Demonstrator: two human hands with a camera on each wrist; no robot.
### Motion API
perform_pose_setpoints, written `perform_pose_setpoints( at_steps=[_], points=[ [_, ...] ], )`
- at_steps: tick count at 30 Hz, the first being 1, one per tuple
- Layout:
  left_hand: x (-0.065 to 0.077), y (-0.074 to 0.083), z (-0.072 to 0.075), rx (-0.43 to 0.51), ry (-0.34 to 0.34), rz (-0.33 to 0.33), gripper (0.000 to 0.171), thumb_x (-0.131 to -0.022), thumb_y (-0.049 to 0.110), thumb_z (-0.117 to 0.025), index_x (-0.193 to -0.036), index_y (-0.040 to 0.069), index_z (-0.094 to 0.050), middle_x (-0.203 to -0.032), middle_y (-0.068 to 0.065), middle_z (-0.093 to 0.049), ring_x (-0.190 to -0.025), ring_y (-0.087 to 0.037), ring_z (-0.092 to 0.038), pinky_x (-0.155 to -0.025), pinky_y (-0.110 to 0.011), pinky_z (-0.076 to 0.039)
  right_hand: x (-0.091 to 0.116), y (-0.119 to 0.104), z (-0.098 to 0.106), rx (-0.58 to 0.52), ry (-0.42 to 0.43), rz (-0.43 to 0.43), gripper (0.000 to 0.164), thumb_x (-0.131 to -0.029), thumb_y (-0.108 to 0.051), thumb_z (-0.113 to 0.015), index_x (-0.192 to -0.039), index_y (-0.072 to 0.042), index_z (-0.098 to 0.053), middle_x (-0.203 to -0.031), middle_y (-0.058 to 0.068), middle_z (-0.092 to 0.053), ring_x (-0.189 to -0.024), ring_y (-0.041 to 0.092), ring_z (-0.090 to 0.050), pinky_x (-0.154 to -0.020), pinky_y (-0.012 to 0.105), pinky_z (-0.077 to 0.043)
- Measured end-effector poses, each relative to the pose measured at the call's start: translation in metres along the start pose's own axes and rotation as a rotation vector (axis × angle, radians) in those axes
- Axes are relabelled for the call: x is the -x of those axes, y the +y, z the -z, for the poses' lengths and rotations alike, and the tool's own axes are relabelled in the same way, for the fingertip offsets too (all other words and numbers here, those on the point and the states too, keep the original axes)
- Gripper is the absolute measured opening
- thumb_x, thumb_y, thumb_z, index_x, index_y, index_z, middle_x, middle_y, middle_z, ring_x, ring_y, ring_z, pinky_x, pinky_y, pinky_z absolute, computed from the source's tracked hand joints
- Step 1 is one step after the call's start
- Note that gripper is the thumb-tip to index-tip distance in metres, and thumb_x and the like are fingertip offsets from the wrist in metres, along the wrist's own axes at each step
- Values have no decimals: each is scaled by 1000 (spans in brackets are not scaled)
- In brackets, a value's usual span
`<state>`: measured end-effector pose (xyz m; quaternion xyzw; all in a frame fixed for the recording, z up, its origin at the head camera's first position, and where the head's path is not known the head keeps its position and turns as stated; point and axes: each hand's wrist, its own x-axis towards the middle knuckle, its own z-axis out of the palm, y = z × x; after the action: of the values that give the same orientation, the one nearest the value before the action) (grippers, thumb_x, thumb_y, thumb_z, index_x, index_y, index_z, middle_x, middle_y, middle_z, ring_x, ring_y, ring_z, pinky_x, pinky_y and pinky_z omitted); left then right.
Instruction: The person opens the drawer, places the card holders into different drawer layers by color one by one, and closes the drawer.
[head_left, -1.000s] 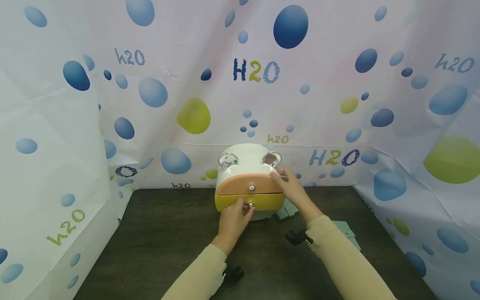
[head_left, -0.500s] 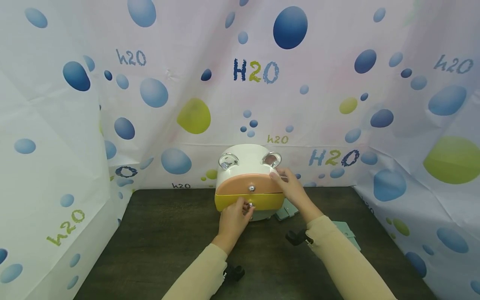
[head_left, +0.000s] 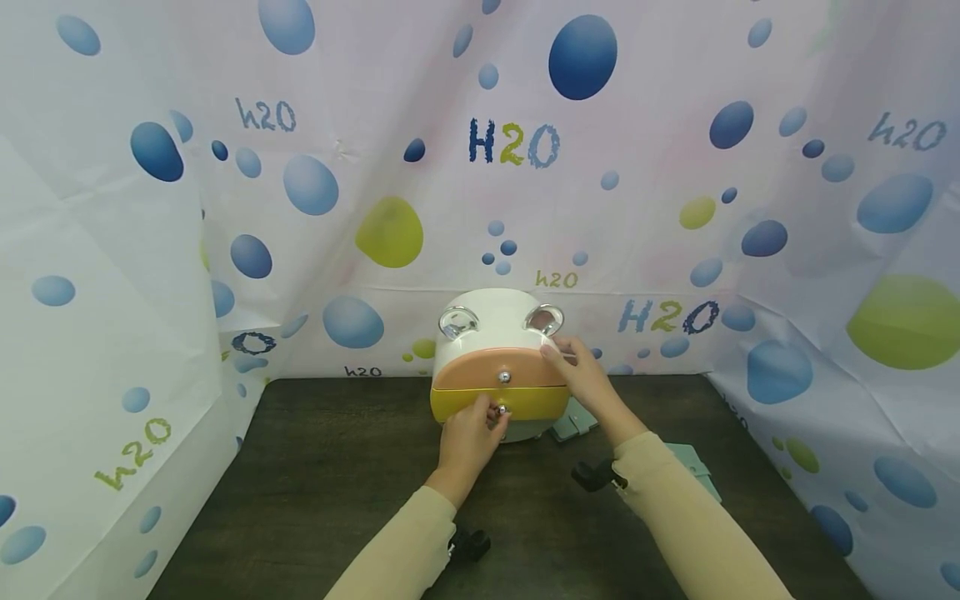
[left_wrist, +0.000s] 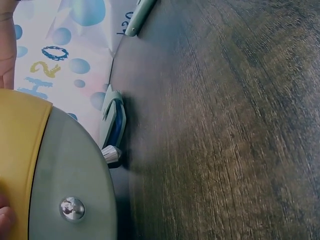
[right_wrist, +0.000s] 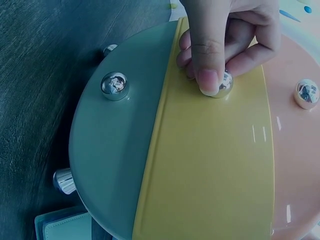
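A small rounded chest of drawers (head_left: 495,317) with a white body and two silver ear-like rings stands at the table's back. Its drawer fronts are orange (head_left: 472,371), yellow (right_wrist: 210,165) and green (right_wrist: 115,150), each with a round silver knob. My left hand (head_left: 468,437) pinches the yellow drawer's knob (right_wrist: 224,86) between thumb and fingers, plain in the right wrist view. My right hand (head_left: 581,375) rests its fingers on the chest's upper right side, partly out of sight behind the edge. Whether the yellow drawer is fully closed, I cannot tell.
A pale green wallet-like case (head_left: 574,419) lies on the dark wooden table (head_left: 337,467) beside the chest's right side. Another pale green case (head_left: 693,468) lies nearer, partly under the right sleeve. A printed cloth backdrop (head_left: 480,208) encloses the back and sides.
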<state>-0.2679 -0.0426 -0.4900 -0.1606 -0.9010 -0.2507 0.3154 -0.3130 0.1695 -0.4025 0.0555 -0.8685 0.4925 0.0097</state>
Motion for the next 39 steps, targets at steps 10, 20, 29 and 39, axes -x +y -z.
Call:
perform_pose_setpoints(
  at_steps=[10, 20, 29, 39],
  points=[
    [-1, -1, 0, 6, 18, -20, 24, -86, 27, -80, -89, 16, -60, -74, 7, -68, -60, -6, -63, -51, -22, -49, 0, 1, 0, -10, -7, 10, 76, -96, -67, -49, -149, -14, -41, -154, 18, -39, -139, 41, -40, -105, 61, -40],
    [0, -2, -1, 8, 26, -30, 24, -85, 26, -81, -89, 15, -60, -74, 6, -68, -59, -7, -62, -50, -22, -49, -1, 1, 0, -7, -15, 9, 73, -96, -66, -49, -146, -14, -43, -153, 18, -40, -138, 41, -41, -105, 61, -41],
    [-1, -3, -2, 12, 26, -28, 26, -85, 28, -82, -90, 15, -60, -74, 6, -69, -60, -8, -63, -51, -23, -50, 1, -2, 2, -6, -24, 8, 72, -98, -63, -48, -148, -12, -41, -153, 20, -39, -139, 42, -39, -105, 61, -40],
    [-1, -4, -3, 13, 13, -16, 26, -86, 29, -82, -90, 16, -60, -75, 6, -70, -61, -8, -63, -52, -24, -50, 1, -4, 2, 13, -21, 1, 75, -97, -66, -48, -149, -14, -40, -153, 18, -39, -139, 41, -40, -105, 60, -41]
  ],
)
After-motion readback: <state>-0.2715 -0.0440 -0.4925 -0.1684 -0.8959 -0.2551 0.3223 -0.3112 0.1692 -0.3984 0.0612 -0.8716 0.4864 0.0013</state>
